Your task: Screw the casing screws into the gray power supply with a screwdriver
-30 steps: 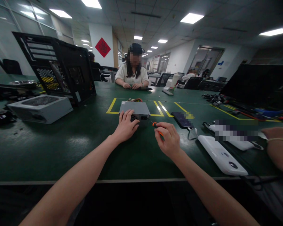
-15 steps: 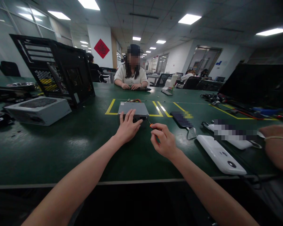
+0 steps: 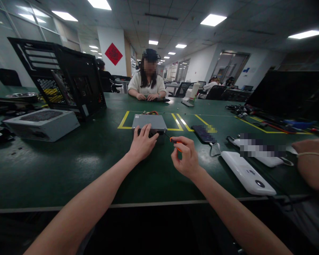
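Note:
A grey metal computer power supply (image 3: pixel 151 121) lies on the green table in front of me, with coloured wires at its far side. My left hand (image 3: pixel 144 141) grips its near edge, fingers over the top and the thumb along the front face. A screwdriver (image 3: pixel 174 140) with an orange and black handle is pinched between the thumb and fingers of my right hand (image 3: pixel 186 157). Its thin shaft points left to the right front corner of the power supply; whether the tip touches a screw is too small to tell.
A black computer case (image 3: pixel 66 78) and another power supply (image 3: pixel 44 124) stand at the left. On the right lie a phone (image 3: pixel 202 134), a white power bank (image 3: pixel 247 173) and cables. A co-worker's hand (image 3: pixel 312 161) is at the right edge; a person (image 3: pixel 147 83) sits opposite.
My right hand's fingers have shifted on the screwdriver, and more of its orange handle now shows. My left hand stays on the power supply.

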A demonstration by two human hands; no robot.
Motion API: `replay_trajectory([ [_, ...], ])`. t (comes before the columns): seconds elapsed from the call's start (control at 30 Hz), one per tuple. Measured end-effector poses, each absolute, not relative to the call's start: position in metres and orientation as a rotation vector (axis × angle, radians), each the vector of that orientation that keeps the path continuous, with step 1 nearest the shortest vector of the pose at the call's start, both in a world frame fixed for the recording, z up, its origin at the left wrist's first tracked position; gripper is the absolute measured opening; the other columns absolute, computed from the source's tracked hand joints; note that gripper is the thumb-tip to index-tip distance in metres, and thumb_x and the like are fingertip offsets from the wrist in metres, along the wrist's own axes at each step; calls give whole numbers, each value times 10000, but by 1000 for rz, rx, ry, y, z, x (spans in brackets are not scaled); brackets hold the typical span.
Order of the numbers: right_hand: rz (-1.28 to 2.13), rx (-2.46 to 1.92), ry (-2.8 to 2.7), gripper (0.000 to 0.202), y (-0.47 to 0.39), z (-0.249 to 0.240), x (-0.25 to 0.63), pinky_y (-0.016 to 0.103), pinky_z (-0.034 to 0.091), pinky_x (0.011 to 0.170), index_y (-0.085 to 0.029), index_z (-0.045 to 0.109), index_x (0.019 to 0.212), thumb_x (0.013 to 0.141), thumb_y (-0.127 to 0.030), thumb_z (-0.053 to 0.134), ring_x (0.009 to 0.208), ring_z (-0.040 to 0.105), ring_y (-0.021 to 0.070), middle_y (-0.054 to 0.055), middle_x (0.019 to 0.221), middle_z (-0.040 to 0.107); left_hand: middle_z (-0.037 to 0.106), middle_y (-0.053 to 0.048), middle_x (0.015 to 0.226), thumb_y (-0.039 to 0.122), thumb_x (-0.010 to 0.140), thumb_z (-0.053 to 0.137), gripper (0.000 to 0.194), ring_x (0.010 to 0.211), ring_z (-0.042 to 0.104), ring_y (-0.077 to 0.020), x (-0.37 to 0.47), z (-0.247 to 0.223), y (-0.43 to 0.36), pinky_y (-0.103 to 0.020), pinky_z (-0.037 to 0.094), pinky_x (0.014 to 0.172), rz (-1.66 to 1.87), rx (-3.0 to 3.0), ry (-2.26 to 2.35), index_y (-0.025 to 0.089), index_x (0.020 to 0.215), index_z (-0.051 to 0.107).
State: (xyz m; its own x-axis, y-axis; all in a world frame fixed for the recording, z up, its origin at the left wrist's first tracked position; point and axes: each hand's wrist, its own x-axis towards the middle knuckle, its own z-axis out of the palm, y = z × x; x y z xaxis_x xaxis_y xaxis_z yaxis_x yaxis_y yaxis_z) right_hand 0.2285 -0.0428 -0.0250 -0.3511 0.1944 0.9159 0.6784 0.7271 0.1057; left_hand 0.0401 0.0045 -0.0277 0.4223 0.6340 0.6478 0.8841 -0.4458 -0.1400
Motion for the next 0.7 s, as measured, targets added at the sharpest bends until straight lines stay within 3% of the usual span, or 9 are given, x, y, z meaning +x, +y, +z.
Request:
replay_trajectory([
  [0.17,-678,-755,-1925,313,-42,-26,230,375,514,777,-226,449,1038,775,-76,528,970,543,216,96,1017,546,368,-156,1373,278,865,467,322,1281,322,-304,39,-28,4,-568,205,1034,-720,-2234,-1290,252,1172,563],
  [0.53,-628,-714,-2013,335,-40,-29,232,326,524,768,-229,456,1077,788,-63,496,993,554,190,97,1073,552,277,-132,1439,278,854,501,358,1351,180,-324,45,-33,3,-668,89,1015,-699,-2323,-1213,324,1208,529],
  [0.7,-617,-700,-2033,310,-39,-30,231,356,519,795,-227,472,1054,786,-78,513,1003,553,202,97,1053,563,269,-129,1446,296,856,502,379,1347,192,-325,50,-35,4,-676,58,1012,-683,-2307,-1233,348,1231,505],
])
